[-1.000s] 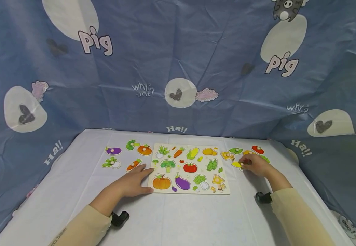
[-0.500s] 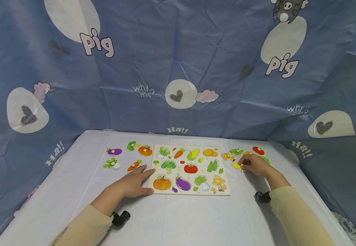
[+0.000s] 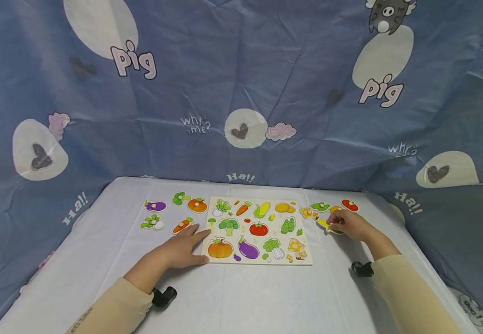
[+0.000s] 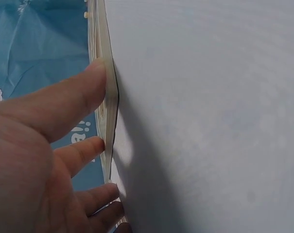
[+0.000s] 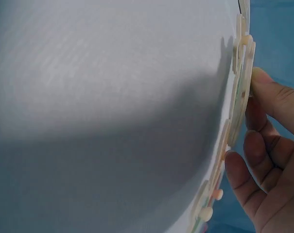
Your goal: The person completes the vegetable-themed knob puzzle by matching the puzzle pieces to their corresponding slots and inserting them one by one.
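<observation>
A wooden vegetable puzzle board [image 3: 241, 250] lies mid-table, printed with vegetable pictures. My left hand [image 3: 179, 248] rests at its left side, fingers fairly straight and spread; thumb and index finger touch the board's edge [image 4: 110, 102] in the left wrist view. Right of the board, my right hand [image 3: 347, 225] pinches a yellow-and-green corn puzzle piece [image 3: 322, 224] between thumb and fingers. The right wrist view shows this piece edge-on [image 5: 241, 109], overlapping other pieces; its knob is hidden by my fingers.
Left of the board lie knobbed pieces: eggplant [image 3: 155, 206], broccoli [image 3: 180, 198], pumpkin [image 3: 197, 205], turnip [image 3: 153, 222] and carrot [image 3: 182, 225]. Near my right hand are mushroom [image 3: 308, 213], green vegetable [image 3: 320, 207] and tomato [image 3: 349, 205] pieces. Blue printed cloth [image 3: 241, 162] hangs behind the white table [image 3: 245, 301].
My right hand has shifted slightly to the right with the corn piece, which now shows more of its green part. My left hand stays on the board's edge.
</observation>
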Available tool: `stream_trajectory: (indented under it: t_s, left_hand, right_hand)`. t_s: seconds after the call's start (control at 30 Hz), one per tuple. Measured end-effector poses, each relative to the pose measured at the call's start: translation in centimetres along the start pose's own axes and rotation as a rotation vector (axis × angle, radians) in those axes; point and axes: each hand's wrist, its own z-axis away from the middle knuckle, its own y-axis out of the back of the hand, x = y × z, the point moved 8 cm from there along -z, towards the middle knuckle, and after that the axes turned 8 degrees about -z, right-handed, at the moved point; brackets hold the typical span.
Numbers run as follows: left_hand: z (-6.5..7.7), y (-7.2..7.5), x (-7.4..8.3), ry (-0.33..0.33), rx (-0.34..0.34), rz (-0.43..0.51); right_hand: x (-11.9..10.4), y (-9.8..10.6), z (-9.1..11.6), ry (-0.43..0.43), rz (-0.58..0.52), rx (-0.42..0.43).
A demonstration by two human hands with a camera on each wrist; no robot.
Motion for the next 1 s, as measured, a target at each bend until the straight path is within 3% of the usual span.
stream_trajectory:
  t_s: [0.7, 1.0]
  left_hand:
    - [0.5, 0.1, 0.5, -0.021, -0.006, -0.013]
    - [0.5, 0.3, 0.5, 0.003, -0.025, -0.021]
  right_hand:
    - [-3.1, -0.2, 2.8, 0.104, -0.07, 0.002]
    - [-4.1, -0.5, 3.0, 0.042, -0.069, 0.037]
